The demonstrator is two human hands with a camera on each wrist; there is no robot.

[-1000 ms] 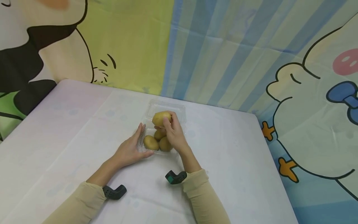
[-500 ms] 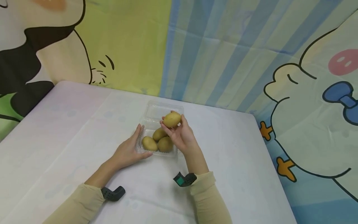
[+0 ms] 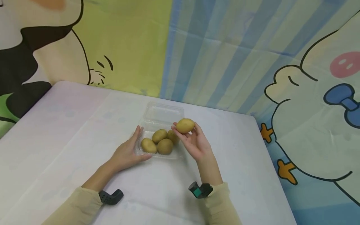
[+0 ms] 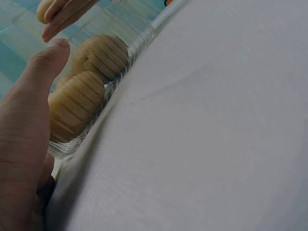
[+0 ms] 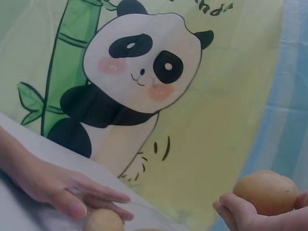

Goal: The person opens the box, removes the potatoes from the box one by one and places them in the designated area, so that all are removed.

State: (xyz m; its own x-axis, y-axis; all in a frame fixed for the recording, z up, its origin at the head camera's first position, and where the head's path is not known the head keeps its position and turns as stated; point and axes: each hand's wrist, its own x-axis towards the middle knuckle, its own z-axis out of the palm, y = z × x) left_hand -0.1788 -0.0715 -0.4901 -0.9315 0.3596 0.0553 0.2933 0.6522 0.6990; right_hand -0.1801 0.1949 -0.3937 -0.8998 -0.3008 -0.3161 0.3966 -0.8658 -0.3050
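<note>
In the head view my right hand [image 3: 198, 145] holds a yellow potato [image 3: 185, 125] between thumb and fingertips, palm turned up. It is raised beside the right end of a clear plastic box [image 3: 177, 154]. Several potatoes [image 3: 165, 147] lie in the box, whose lid [image 3: 164, 112] is folded back behind it. My left hand [image 3: 126, 153] touches the box's left front corner, fingers straight along the side and thumb along the front. Through the box wall, the left wrist view shows brownish potatoes [image 4: 77, 103] near the thumb. The right wrist view shows the held potato [image 5: 267, 192] close up.
The box stands on a table with a white cloth [image 3: 242, 168]. Behind it hangs a printed cloth backdrop [image 3: 213, 56] with cartoon animals and blue stripes. A dark wrist camera [image 3: 111, 197] sits on my left wrist, and another [image 3: 200, 190] on my right.
My right hand has carried the potato from above the box to the right and turned palm up. More potatoes in the box show now. The left hand stays at the corner.
</note>
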